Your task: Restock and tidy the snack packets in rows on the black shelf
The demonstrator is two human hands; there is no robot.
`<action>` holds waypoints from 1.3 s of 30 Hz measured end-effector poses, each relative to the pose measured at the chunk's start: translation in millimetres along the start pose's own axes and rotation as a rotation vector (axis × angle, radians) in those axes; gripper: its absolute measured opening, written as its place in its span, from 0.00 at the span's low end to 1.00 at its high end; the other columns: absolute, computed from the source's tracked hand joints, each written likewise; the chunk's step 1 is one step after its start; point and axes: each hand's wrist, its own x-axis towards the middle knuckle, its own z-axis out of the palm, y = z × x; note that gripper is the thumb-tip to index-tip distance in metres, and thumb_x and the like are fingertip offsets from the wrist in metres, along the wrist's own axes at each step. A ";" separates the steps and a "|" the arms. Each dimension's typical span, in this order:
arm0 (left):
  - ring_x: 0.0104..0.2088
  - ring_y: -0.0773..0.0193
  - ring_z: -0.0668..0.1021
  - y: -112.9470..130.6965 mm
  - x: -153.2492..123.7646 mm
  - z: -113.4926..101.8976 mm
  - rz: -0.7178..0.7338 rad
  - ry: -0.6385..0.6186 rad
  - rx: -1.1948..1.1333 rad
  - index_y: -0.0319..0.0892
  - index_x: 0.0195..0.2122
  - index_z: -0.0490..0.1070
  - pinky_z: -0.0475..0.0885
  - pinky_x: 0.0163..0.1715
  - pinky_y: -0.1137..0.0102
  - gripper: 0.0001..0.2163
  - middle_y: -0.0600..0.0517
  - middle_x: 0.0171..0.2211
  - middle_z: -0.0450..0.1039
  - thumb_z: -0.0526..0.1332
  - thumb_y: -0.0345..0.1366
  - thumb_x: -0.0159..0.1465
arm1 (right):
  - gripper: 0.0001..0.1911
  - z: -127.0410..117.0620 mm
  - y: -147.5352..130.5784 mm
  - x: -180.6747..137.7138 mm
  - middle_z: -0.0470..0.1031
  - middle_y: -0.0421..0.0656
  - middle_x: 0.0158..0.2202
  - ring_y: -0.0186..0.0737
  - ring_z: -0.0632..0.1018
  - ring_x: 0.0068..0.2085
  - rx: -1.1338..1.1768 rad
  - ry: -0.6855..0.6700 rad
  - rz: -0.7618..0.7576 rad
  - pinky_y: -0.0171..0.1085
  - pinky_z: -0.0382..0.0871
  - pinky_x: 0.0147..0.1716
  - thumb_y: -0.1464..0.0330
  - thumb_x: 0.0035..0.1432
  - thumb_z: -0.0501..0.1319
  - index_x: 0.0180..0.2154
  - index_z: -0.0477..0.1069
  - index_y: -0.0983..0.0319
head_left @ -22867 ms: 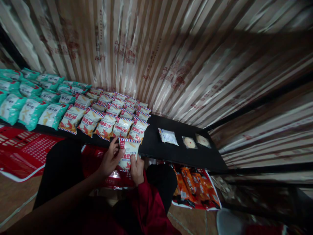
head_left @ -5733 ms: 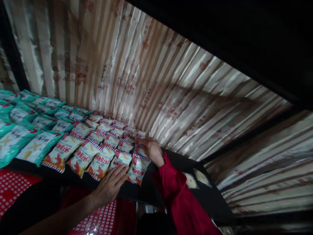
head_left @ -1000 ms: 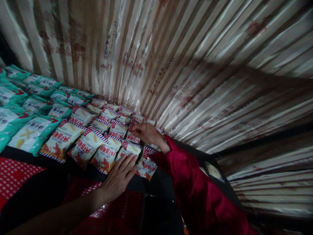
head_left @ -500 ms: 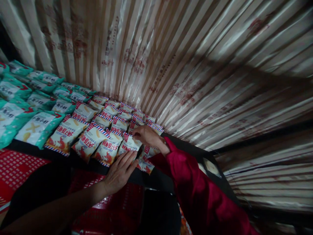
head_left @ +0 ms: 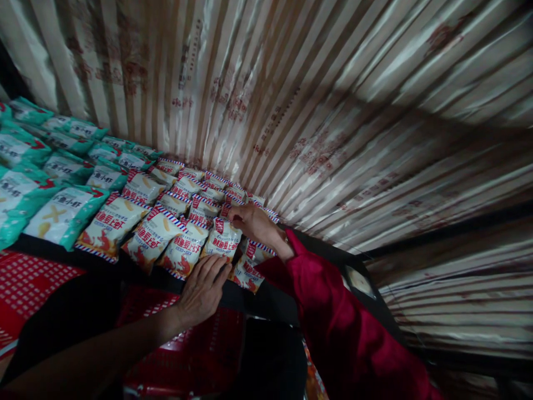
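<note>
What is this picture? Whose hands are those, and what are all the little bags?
No machine here: a person wears a camera on the head, so you see what they see, looking down at their own hands. On a black shelf lie rows of teal bags on the left and white-and-red bags in the middle. The right hand, in a red sleeve, pinches the top of one white-and-red bag. The left hand lies flat, touching that bag's bottom edge.

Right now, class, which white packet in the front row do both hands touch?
The fourth white packet from the left: the right hand holds its top edge, and the left hand rests at its bottom edge. The others have one hand at most.
</note>
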 end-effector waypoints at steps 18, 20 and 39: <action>0.61 0.54 0.62 -0.9 -1.4 0.6 -0.027 -0.102 0.018 0.38 0.55 0.67 0.56 0.60 0.57 0.20 0.44 0.58 0.65 0.54 0.30 0.61 | 0.07 -5.2 -9.3 -4.1 0.78 0.41 0.35 0.35 0.75 0.35 -0.211 -0.151 0.142 0.32 0.60 0.32 0.73 0.56 0.59 0.37 0.75 0.59; 0.60 0.55 0.63 -1.4 -1.8 0.7 -0.029 -0.108 0.019 0.38 0.56 0.66 0.57 0.59 0.59 0.21 0.45 0.58 0.66 0.54 0.30 0.61 | 0.08 -2.7 -11.2 -3.2 0.78 0.41 0.35 0.36 0.75 0.35 -0.218 -0.176 0.158 0.32 0.60 0.32 0.73 0.56 0.59 0.36 0.75 0.59; 0.57 0.49 0.68 -5.4 1.6 0.8 0.073 -0.105 0.020 0.34 0.55 0.67 0.64 0.52 0.56 0.20 0.39 0.55 0.68 0.52 0.27 0.61 | 0.11 1.2 16.7 -74.7 0.75 0.44 0.42 0.35 0.75 0.40 0.066 0.353 0.205 0.34 0.66 0.42 0.70 0.62 0.56 0.45 0.72 0.62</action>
